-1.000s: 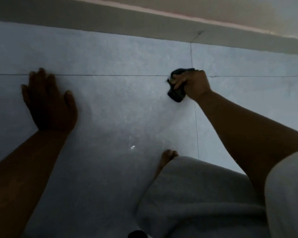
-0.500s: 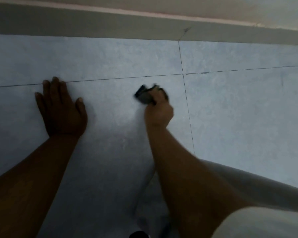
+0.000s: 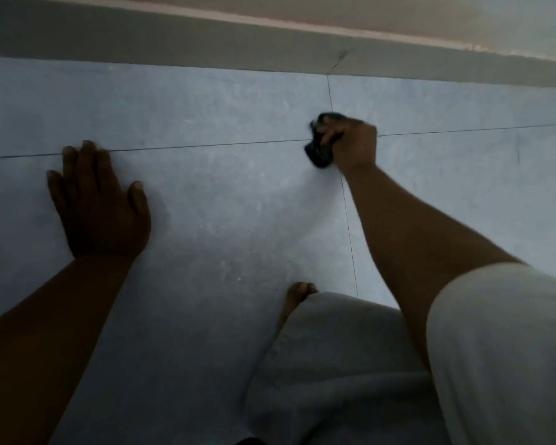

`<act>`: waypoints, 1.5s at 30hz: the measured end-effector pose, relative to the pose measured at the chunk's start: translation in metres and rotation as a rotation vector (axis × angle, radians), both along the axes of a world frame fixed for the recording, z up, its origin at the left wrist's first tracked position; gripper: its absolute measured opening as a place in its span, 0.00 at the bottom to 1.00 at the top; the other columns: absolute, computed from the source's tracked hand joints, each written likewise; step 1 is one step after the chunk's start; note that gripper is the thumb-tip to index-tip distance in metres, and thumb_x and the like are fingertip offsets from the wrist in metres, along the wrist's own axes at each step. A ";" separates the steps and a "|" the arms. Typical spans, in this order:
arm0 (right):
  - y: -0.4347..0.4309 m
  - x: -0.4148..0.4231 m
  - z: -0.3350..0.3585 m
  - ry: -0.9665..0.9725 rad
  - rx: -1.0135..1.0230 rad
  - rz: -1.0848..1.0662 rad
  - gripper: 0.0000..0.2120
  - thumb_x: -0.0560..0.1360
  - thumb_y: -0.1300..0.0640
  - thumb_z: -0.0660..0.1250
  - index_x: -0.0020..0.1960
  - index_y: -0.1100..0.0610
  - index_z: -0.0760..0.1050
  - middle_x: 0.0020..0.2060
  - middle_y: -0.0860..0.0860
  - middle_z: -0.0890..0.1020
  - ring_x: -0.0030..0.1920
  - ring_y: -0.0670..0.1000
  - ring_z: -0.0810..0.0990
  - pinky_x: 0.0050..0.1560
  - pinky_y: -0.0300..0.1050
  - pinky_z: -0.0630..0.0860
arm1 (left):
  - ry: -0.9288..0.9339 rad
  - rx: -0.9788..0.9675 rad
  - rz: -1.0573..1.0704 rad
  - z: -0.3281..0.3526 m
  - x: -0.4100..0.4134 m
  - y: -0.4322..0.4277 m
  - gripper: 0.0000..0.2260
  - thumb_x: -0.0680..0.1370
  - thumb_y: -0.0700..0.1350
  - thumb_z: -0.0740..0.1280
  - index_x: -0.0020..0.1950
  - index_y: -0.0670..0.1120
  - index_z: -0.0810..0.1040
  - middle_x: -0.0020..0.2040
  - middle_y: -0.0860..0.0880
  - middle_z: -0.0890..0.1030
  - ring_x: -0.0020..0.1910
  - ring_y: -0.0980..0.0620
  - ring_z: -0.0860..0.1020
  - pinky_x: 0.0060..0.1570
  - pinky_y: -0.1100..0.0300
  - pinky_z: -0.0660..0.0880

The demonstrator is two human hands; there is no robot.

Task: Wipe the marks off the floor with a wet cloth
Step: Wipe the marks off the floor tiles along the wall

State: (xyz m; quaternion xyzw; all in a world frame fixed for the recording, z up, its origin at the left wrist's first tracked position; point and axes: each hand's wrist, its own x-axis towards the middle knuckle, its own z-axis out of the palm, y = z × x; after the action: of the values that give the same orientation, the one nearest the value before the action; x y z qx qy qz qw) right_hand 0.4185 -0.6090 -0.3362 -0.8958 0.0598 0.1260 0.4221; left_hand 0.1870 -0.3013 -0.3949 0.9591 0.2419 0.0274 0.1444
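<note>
Since half a second earlier the right hand (image 3: 350, 144) had swept the cloth (image 3: 319, 152) rightward, from the middle of a tile to the crossing of the grout lines (image 3: 206, 145). At left, the left hand (image 3: 98, 203) lay flat on the floor (image 3: 222, 203), fingers spread apart and pointing at the skirting (image 3: 174, 46). A bare foot (image 3: 297, 292) showed beside the grey trouser knee (image 3: 334, 364). At right, the hand was clenched round the dark bunched cloth, whose long axis ran roughly toward the wall, pressed onto the floor.
</note>
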 end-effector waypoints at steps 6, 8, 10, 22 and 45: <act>-0.033 0.056 0.006 -0.043 -0.204 -0.227 0.08 0.74 0.62 0.67 0.49 0.62 0.83 0.45 0.52 0.84 0.40 0.40 0.80 0.48 0.29 0.75 | -0.010 -0.001 0.007 -0.001 -0.001 0.001 0.29 0.82 0.53 0.55 0.79 0.40 0.55 0.80 0.40 0.56 0.80 0.40 0.52 0.78 0.41 0.46; -0.047 0.053 0.003 -0.027 -0.306 -0.241 0.13 0.78 0.58 0.63 0.60 0.58 0.79 0.53 0.51 0.83 0.51 0.45 0.80 0.58 0.36 0.74 | -0.004 0.006 0.006 -0.002 0.000 0.000 0.29 0.82 0.53 0.55 0.79 0.40 0.56 0.80 0.40 0.56 0.80 0.40 0.52 0.78 0.41 0.46; -0.057 0.039 0.002 -0.029 -0.514 -0.205 0.17 0.78 0.59 0.59 0.66 0.51 0.74 0.60 0.52 0.80 0.61 0.52 0.77 0.65 0.42 0.72 | -0.017 0.009 0.013 -0.001 0.000 0.000 0.29 0.82 0.53 0.54 0.79 0.39 0.56 0.80 0.40 0.57 0.80 0.40 0.52 0.78 0.41 0.46; 0.055 -0.134 -0.001 -0.031 -0.557 -0.069 0.24 0.76 0.58 0.58 0.69 0.40 0.67 0.67 0.47 0.75 0.63 0.55 0.77 0.62 0.51 0.74 | -0.085 -0.092 0.019 0.007 -0.003 0.012 0.25 0.84 0.52 0.52 0.77 0.39 0.64 0.78 0.41 0.64 0.78 0.41 0.60 0.78 0.45 0.52; 0.185 -0.269 -0.003 -0.225 -0.732 0.662 0.27 0.77 0.48 0.59 0.72 0.60 0.65 0.67 0.61 0.72 0.66 0.61 0.70 0.59 0.56 0.69 | 0.131 0.037 0.102 0.006 -0.130 0.103 0.29 0.82 0.55 0.54 0.80 0.44 0.57 0.81 0.44 0.55 0.80 0.44 0.53 0.78 0.40 0.48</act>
State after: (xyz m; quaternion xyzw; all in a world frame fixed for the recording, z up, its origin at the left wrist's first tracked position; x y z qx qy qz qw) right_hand 0.1499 -0.4243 -0.3396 -0.9639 -0.2331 0.1266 0.0214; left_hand 0.0566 -0.1982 -0.3890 0.9477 0.2989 -0.0236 0.1092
